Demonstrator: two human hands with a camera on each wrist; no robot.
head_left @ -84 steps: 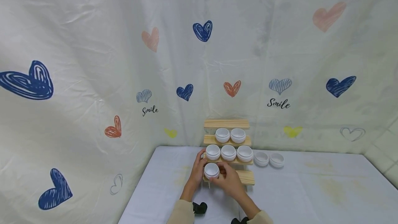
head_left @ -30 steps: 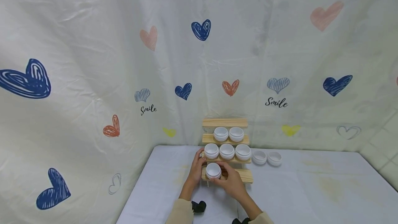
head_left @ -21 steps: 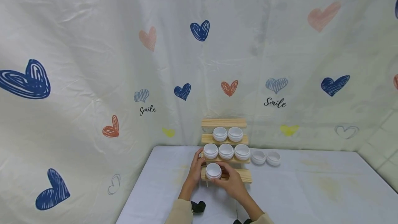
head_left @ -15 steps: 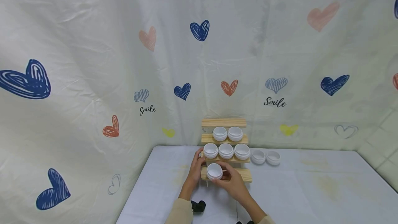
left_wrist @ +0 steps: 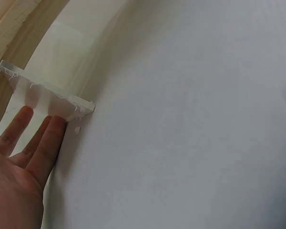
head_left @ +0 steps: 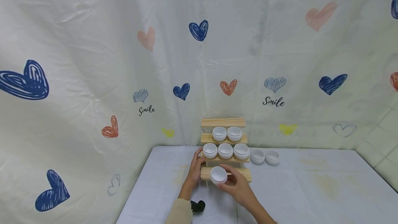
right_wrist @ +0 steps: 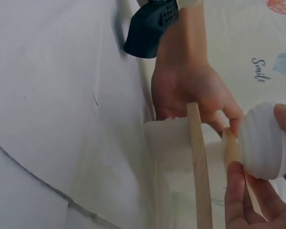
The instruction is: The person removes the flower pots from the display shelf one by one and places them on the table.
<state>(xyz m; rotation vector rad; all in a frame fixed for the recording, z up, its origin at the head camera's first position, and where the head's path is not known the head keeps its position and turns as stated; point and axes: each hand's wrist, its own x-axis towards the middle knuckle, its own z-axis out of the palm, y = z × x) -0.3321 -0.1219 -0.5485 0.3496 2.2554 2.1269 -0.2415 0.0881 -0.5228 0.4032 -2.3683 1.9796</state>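
Observation:
A small white bowl (head_left: 218, 175) with a stepped side is pinched between the thumb and fingers of my right hand (head_left: 239, 186). It overlaps the front of the lowest shelf in the head view; the right wrist view shows the same bowl (right_wrist: 263, 140) from the side. My left hand (head_left: 195, 169) is at the left end of a tiered wooden stand (head_left: 223, 122). In the left wrist view, straight fingers (left_wrist: 46, 145) touch the stand's clear side panel (left_wrist: 50, 90); the thumb is hidden there. Similar bowls (head_left: 225, 150) line the two shelves above.
Two more white bowls (head_left: 272, 157) sit on the white-covered table (head_left: 311, 189) right of the stand. A black object (head_left: 198, 206) is by the left wrist. A white curtain (head_left: 174, 61) with printed hearts hangs close behind the stand.
My right hand has moved the bowl rightward and toward me from the lowest shelf's left end. The left hand stays at the stand's side. The head view has shifted slightly.

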